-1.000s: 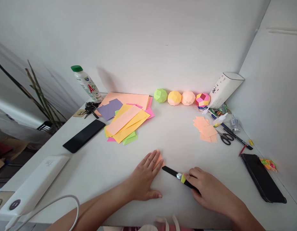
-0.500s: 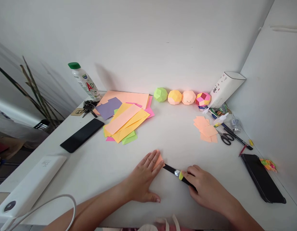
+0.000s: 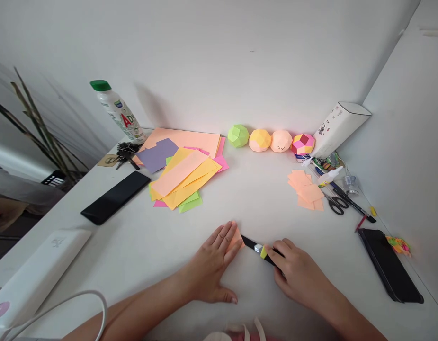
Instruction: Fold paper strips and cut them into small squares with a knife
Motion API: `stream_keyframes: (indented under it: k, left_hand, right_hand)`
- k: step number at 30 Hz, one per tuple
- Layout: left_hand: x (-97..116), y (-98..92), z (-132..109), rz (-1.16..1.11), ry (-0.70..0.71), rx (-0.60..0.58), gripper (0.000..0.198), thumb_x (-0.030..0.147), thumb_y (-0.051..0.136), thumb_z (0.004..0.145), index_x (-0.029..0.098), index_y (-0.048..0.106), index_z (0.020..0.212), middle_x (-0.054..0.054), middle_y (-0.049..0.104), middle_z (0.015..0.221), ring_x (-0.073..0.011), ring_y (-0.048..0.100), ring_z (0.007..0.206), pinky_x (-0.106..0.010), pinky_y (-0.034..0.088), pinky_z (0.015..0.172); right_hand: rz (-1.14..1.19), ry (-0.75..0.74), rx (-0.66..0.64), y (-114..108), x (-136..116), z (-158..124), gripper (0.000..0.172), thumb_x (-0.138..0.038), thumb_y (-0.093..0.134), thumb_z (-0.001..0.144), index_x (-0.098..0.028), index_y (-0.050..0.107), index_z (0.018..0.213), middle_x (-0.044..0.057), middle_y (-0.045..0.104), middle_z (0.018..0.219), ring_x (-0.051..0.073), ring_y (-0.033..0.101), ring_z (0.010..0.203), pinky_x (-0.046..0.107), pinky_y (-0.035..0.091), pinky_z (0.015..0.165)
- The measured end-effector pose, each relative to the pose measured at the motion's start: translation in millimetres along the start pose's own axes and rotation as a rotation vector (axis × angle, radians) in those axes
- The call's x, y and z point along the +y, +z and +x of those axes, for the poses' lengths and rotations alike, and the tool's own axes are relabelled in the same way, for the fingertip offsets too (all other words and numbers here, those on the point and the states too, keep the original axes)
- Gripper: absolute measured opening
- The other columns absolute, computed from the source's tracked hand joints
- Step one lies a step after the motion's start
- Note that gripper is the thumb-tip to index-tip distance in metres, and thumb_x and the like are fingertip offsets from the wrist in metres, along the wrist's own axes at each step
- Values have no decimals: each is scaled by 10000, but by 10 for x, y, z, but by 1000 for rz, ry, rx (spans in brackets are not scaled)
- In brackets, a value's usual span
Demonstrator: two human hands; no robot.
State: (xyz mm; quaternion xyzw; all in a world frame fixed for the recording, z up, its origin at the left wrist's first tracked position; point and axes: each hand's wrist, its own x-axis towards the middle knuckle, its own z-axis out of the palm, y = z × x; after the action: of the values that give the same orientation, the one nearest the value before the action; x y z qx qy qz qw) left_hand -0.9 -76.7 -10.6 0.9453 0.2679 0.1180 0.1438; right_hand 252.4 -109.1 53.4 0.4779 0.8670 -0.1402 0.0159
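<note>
My left hand (image 3: 211, 265) lies flat, fingers stretched, pressing a small orange paper piece (image 3: 236, 238) onto the white table (image 3: 254, 199). Most of that paper is hidden under my fingers. My right hand (image 3: 297, 277) is closed round the handle of a black utility knife (image 3: 256, 247) with a yellow-green slider. The knife's tip touches the right edge of the orange paper.
A stack of coloured paper sheets (image 3: 183, 170) lies at the back left beside a black phone (image 3: 115, 197), keys (image 3: 124, 152) and a bottle (image 3: 115, 111). Several paper balls (image 3: 272, 140) line the wall. Orange squares (image 3: 306, 189), scissors (image 3: 337, 203), pens and another phone (image 3: 389, 265) sit right.
My right hand has slid the knife leftward, so its tip now meets the orange paper. The left hand has stayed flat in place. The view has shifted slightly.
</note>
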Motion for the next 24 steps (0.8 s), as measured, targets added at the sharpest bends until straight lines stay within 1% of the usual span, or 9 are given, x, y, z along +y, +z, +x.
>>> stream_keyframes:
  k: [6, 10, 13, 16, 20, 24]
  left_hand:
    - [11, -12, 5, -20, 0, 16, 1093, 794, 508, 677, 116, 164, 1462, -237, -35, 1536, -467, 60, 1383, -615, 175, 1068]
    - [16, -19, 5, -20, -11, 3, 1098, 797, 503, 676, 113, 160, 1464, -227, -55, 1538, -461, 46, 1386, -600, 155, 1080]
    - [14, -30, 6, -30, -13, -5, 1093, 790, 505, 681, 124, 147, 1470, -215, -48, 1542, -461, 53, 1386, -600, 155, 1080]
    - [9, -39, 3, -36, -10, -11, 1097, 788, 505, 683, 114, 149, 1471, -224, -44, 1539, -464, 56, 1385, -601, 153, 1081]
    - [11, -34, -1, -36, -12, -12, 1097, 791, 501, 683, 93, 176, 1464, -243, -61, 1532, -465, 44, 1385, -598, 146, 1085]
    - [18, -35, 6, -46, -21, -14, 1089, 791, 502, 680, 107, 180, 1464, -234, -63, 1534, -466, 48, 1384, -608, 161, 1077]
  right_hand:
    - [-44, 3, 31, 54, -3, 65, 468, -49, 432, 777, -83, 560, 1226, 145, 587, 963, 256, 522, 852, 391, 526, 671]
    - [-72, -6, 91, 86, -4, 83, 455, -59, 436, 782, -65, 568, 1218, 143, 589, 956, 255, 521, 831, 392, 530, 647]
    - [-90, -17, 109, 70, 2, 77, 459, -43, 434, 771, -55, 575, 1208, 144, 591, 951, 251, 526, 820, 382, 534, 626]
    - [-108, -29, 123, 58, 11, 69, 463, -34, 438, 759, -62, 583, 1198, 140, 592, 930, 249, 533, 820, 379, 539, 636]
    - [-123, -45, 156, 74, 6, 87, 449, -33, 421, 775, -62, 584, 1192, 139, 598, 919, 243, 538, 809, 371, 537, 633]
    - [-111, -43, 176, 81, -2, 113, 449, -31, 416, 780, -62, 578, 1198, 140, 600, 930, 239, 539, 805, 358, 534, 617]
